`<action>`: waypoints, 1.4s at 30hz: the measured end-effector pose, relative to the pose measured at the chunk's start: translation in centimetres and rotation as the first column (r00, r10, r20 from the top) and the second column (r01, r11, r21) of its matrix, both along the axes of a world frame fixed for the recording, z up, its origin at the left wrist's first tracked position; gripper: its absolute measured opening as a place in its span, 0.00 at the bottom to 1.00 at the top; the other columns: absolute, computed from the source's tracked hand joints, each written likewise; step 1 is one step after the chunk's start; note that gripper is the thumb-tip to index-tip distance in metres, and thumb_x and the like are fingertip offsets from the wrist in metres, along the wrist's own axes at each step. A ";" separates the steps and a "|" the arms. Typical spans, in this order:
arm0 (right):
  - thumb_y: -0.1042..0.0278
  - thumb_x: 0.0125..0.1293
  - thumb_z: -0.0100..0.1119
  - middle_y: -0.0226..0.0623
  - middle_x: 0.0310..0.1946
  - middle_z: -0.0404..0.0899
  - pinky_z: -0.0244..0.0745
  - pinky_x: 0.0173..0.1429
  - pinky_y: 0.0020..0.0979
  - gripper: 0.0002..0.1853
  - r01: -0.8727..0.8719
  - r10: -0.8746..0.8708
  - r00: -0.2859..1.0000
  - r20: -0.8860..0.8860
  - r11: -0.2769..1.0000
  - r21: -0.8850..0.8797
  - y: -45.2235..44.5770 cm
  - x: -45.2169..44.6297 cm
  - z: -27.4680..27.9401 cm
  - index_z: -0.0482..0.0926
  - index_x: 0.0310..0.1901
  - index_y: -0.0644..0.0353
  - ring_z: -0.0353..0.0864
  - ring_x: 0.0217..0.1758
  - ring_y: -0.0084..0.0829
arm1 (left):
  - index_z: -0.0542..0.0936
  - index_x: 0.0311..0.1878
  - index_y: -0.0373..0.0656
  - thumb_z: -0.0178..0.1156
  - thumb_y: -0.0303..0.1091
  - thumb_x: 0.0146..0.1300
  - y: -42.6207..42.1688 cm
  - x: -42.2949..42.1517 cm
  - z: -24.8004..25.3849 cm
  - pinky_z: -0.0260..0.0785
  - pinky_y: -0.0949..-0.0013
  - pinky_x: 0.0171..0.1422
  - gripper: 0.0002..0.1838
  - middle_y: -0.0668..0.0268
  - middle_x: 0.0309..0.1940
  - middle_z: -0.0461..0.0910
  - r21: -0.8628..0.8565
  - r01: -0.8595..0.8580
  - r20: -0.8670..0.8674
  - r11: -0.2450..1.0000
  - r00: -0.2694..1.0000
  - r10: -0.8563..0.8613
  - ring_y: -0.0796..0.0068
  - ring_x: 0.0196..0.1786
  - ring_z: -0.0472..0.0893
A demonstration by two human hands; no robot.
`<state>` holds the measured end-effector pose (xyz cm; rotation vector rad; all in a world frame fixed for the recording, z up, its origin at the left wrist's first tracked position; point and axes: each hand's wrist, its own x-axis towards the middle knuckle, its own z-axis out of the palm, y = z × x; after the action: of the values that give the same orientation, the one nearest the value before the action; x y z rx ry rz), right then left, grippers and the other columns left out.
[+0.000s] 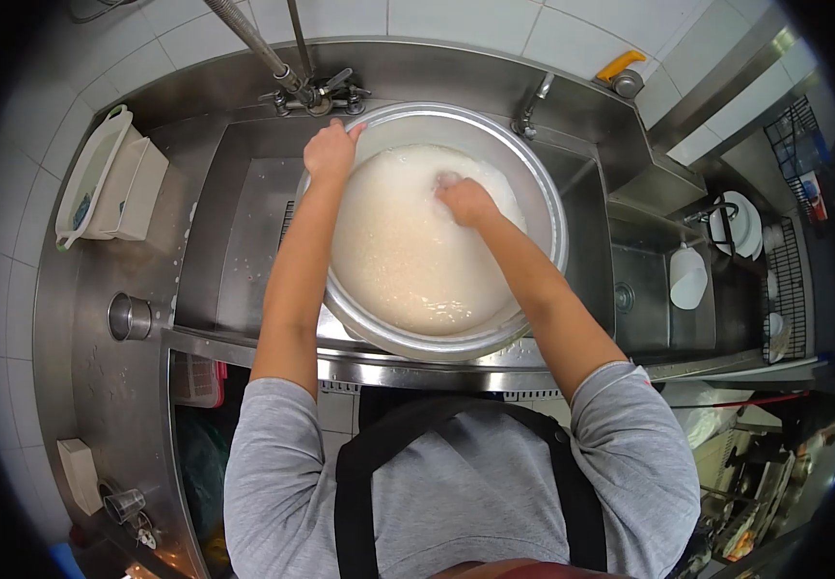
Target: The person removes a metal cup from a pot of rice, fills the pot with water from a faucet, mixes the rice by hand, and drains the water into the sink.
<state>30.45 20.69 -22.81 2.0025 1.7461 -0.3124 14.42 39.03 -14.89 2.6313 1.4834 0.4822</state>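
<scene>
One big pot (543, 212) of cloudy water (398, 246) sits at the sink (244, 217). The left hand (333, 151) grips its rim at 10 o'clock; the right hand (463, 196) dips in toward 1, its fingers too hidden to tell. Around the pot: two taps (316, 97) at 11 and 1, one metal cup (130, 317) between 8 and 9.

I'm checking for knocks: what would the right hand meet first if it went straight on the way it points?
The right hand would first meet more cloudy water, then probably the pot's far wall, or its hidden bottom; the downward angle is unclear.
</scene>
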 end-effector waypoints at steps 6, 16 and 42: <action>0.65 0.56 0.56 0.38 0.69 0.46 0.53 0.67 0.42 0.35 0.201 -0.185 0.979 -0.080 0.915 0.350 -3.6 0.9 -2.5 0.54 0.66 0.46 0.51 0.69 0.43 | 0.76 0.38 0.40 0.43 0.65 0.58 0.0 0.1 0.2 0.73 0.57 0.39 0.32 0.53 0.31 0.80 0.031 -0.010 -0.019 0.999 1.000 0.011 0.54 0.37 0.81; 0.67 0.47 0.61 0.45 0.46 0.76 0.73 0.48 0.35 0.12 0.443 -0.332 0.854 -0.401 0.868 0.224 -4.7 2.4 4.7 0.79 0.36 0.55 0.77 0.43 0.37 | 0.76 0.40 0.40 0.41 0.66 0.59 0.1 -0.4 0.0 0.73 0.55 0.41 0.34 0.51 0.33 0.80 -0.008 -0.035 -0.036 0.999 0.999 0.035 0.52 0.39 0.80; 0.26 0.55 0.35 0.49 0.69 0.37 0.29 0.70 0.54 0.46 0.276 -0.210 0.953 -0.220 0.902 0.333 -6.1 -5.0 -0.6 0.40 0.68 0.48 0.33 0.73 0.48 | 0.75 0.41 0.39 0.45 0.62 0.59 0.9 -0.5 -0.2 0.72 0.57 0.42 0.31 0.52 0.35 0.80 -0.084 0.017 0.042 0.996 0.999 -0.014 0.53 0.41 0.80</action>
<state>25.43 14.62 -23.37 2.5401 1.7595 -0.2734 13.95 39.95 -15.10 2.5512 1.4373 0.4595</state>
